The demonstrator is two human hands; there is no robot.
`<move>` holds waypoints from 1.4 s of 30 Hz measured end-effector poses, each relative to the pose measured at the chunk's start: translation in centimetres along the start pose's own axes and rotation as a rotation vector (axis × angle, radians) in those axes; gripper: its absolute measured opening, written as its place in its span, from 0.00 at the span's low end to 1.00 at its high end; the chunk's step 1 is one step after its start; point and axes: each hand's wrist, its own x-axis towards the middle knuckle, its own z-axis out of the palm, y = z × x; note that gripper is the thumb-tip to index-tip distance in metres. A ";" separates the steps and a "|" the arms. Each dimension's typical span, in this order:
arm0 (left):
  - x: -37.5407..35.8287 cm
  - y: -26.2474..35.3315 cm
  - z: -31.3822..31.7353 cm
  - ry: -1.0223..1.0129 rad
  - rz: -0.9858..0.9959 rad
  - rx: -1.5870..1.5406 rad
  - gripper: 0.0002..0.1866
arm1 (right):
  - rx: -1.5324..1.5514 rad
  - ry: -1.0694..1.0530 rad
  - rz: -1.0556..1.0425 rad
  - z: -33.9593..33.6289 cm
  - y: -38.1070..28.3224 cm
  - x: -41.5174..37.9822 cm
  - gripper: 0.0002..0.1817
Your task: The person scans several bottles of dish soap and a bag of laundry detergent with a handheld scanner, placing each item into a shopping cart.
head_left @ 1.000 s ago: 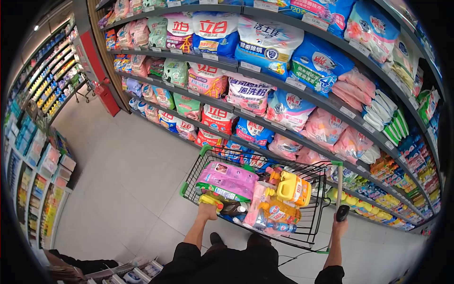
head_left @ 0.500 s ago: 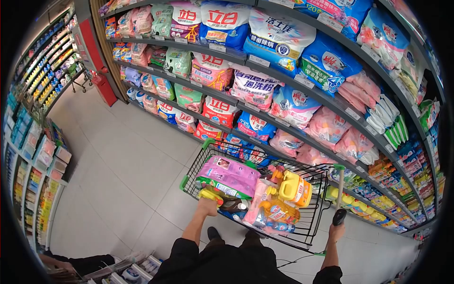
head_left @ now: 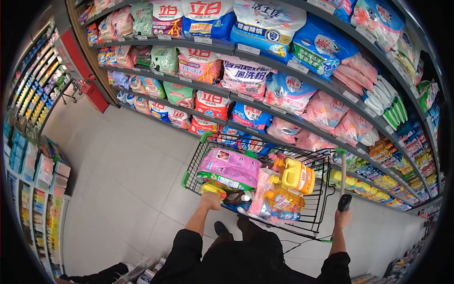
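Note:
A wire shopping cart (head_left: 314,222) with green corners stands in front of me. My left hand (head_left: 210,201) is closed at its near side, around a yellow thing with a red tip (head_left: 214,190), perhaps a bottle top; the fingers are partly hidden. My right hand (head_left: 343,217) grips the cart handle (head_left: 344,173) just below a black oval piece (head_left: 344,202). Inside the cart lie a purple pack (head_left: 229,168), a yellow jug (head_left: 298,175), an orange bottle (head_left: 283,201), a pink pack (head_left: 261,194) and a dark bottle (head_left: 234,196).
Shelves of detergent bags (head_left: 269,28) line the far side, close behind the cart. Grey floor tiles (head_left: 127,165) stretch to the left, with another shelf (head_left: 35,189) beyond. A red box (head_left: 94,96) stands by a pillar. Another person's dark-clothed leg (head_left: 101,274) shows at lower left.
The shelves have shifted left and slightly up in view, while the cart and both my hands sit slightly further right. Both hands keep their holds, and the cart's contents look the same.

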 end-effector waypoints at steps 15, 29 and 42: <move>3.3 -0.5 -3.6 -0.072 0.016 0.094 0.20 | 0.104 0.021 0.041 1.2 -1.4 0.8 0.18; 8.3 -1.5 -5.7 -0.118 0.055 0.203 0.18 | 0.205 -0.039 0.224 -0.1 -5.8 3.2 0.21; 10.9 -2.9 -7.7 -0.124 0.072 0.265 0.17 | 0.370 -0.058 0.277 1.6 -6.1 3.4 0.25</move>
